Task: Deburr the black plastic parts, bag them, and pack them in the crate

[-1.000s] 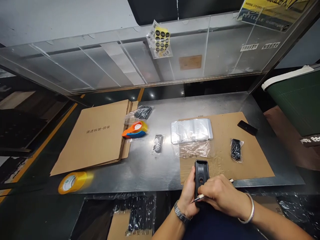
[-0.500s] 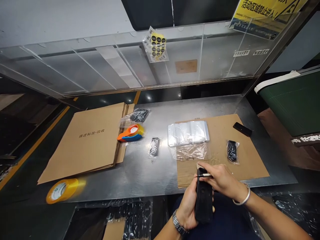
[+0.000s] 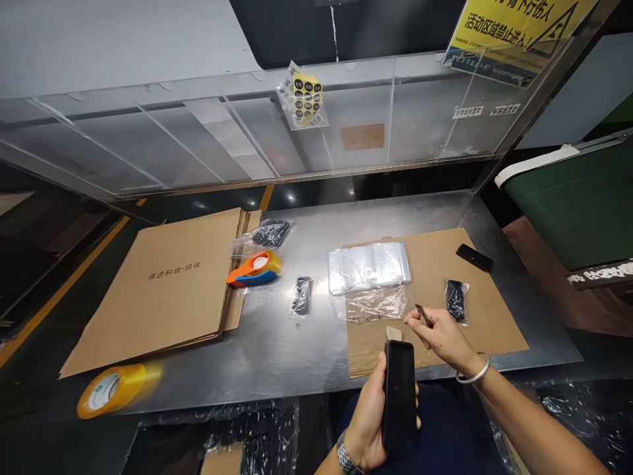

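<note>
My left hand is wrapped around a long black plastic case, its hollow side facing up. The case is held tilted over the table's near edge. Just beyond its far end shows a small pale beige piece; whether it touches the case I cannot tell. To the right, apart from the case, my right hand is closed on a slim dark pen-like tool that sticks up between the fingers. A stack of clear plastic bags lies beyond both hands, and a bagged black part is near my right hand.
Flattened cardboard covers the metal table's right side, with a loose black part on it. On the left are stacked cardboard sheets, an orange tape dispenser, a tape roll and bagged black parts.
My right hand has drawn away from the case to the right, taking the tool off its far end. The tool now points upward. My left hand still holds the case.
</note>
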Tool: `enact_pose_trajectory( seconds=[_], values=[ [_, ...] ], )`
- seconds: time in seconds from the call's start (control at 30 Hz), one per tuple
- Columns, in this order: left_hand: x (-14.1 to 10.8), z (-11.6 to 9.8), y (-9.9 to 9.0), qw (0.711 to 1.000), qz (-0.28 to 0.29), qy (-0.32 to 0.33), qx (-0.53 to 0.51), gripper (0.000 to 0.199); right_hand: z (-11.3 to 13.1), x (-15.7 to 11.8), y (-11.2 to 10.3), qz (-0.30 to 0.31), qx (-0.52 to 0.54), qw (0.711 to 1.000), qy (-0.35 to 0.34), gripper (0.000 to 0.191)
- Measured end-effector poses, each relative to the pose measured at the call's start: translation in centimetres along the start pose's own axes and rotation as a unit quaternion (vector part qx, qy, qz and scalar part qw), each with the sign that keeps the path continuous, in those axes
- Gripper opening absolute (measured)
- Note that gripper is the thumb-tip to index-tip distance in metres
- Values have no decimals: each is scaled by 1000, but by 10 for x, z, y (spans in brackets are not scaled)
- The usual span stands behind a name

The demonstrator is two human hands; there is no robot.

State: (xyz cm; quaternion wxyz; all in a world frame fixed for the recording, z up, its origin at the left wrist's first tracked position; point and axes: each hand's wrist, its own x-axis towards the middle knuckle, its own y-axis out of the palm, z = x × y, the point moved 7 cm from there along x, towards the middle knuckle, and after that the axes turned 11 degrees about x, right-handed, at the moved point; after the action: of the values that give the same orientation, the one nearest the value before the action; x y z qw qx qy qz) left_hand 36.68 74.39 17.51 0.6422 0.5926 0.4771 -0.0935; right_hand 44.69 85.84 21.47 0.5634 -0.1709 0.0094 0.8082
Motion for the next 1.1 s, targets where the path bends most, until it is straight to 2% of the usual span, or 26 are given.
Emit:
enact_pose_trajectory(
  seconds=[0.1,0.17,0.27,0.3,0.37,0.5,0.57,0.63,0.67,0.7,0.8,0.87,0.9,0.97,1.03,1.1],
  values=[
    [-1,-4,-5,999,-39,31,5,55,-4,-16,7,37,-8,999,12,28],
    [-3,-6,-9,996,-72,57,9,53,-6,-27,17,71,-22,997,11,33],
    [-6,-11,-11,987,-116,107,23,49,-10,-33,26,55,-34,998,4,14],
    [-7,-12,-11,985,-122,122,29,48,-12,-32,26,39,-31,999,2,17],
    [-8,-14,-9,982,-125,138,43,47,-18,-26,26,21,-12,1000,7,30],
    [-7,-12,-7,984,-107,131,53,52,-27,-17,27,27,63,997,34,39],
    [-5,-11,-10,984,-113,128,42,53,-23,-20,28,29,63,997,24,35],
    [-4,-11,-13,984,-116,135,18,51,-18,-29,31,32,33,999,8,22],
    [-3,-12,-14,984,-109,140,3,49,-16,-35,35,38,21,999,8,14],
    [-3,-13,-14,984,-99,145,-14,48,-16,-42,38,50,17,999,12,16],
    [-2,-17,-13,985,-64,148,-54,47,-16,-61,48,103,66,992,23,47],
    [-1,-18,-12,988,-39,137,-64,48,-18,-67,49,129,112,985,32,58],
    [-1,-19,-10,989,-25,134,-62,49,-19,-65,45,125,126,983,39,57],
    [0,-18,-6,992,9,119,-40,52,-17,-56,29,80,128,988,36,47],
    [0,-12,2,995,50,82,6,62,-5,-43,12,28,106,994,-9,35],
    [0,-2,8,995,82,31,56,73,13,-33,5,39,81,993,-75,30]
  ],
)
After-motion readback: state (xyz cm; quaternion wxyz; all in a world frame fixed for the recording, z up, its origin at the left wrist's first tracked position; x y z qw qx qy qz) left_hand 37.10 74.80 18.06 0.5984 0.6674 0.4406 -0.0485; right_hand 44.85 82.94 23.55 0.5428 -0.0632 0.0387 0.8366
